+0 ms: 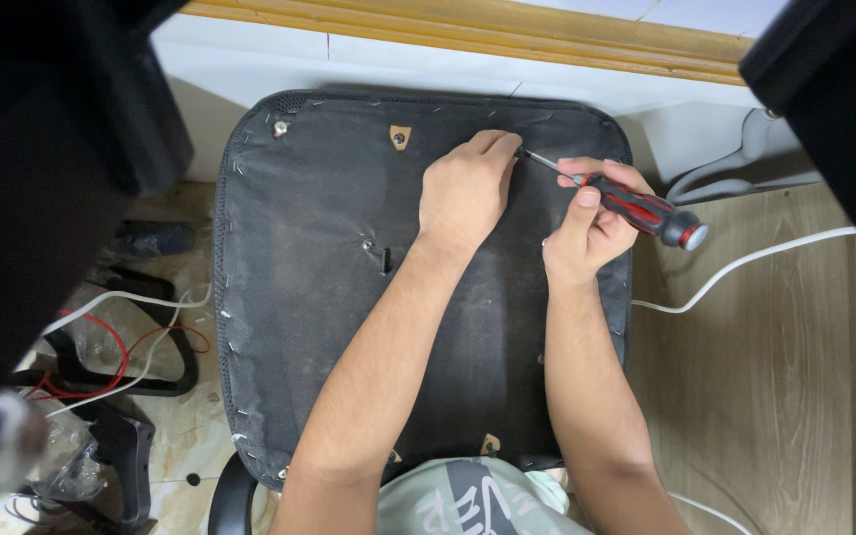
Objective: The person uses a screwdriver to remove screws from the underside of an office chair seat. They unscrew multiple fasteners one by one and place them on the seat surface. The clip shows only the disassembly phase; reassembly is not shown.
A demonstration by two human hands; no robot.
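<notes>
Seat underside: a large black fabric-covered chair seat panel (329, 297) lies upside down, filling the middle of the view; staples run along its left and top edges.
Floor: pale tiles (190, 426) on the left of the seat, wood-look boards (775, 396) on the right.
Wall edge: a wooden trim strip (468, 35) runs across the top, beyond the seat.
Chair parts: black plastic pieces (131, 376) lie on the tiles left of the seat, with red and white wires (101, 347) tangled over them.
White cable: a thin white cable (745, 263) crosses the boards to the right of the seat.
Left hand: the left hand (466, 188) rests knuckles-up on the fabric near the seat's top edge, fingers curled together and pressed down just beside the tool's tip; whether it pinches anything underneath I cannot tell.
Right hand: the right hand (591, 223) is closed around the handle of the screwdriver, thumb on top.
Screwdriver: a red and black screwdriver (646, 210) slants from lower right to upper left, its metal tip meeting the seat right at the left fingers.
Brackets: a small tan mounting tab (400, 136) sits near the top edge, left of the left hand; another (489, 443) near the bottom edge.
Bolt: a small bolt head (279, 128) shows at the top left corner of the seat.
</notes>
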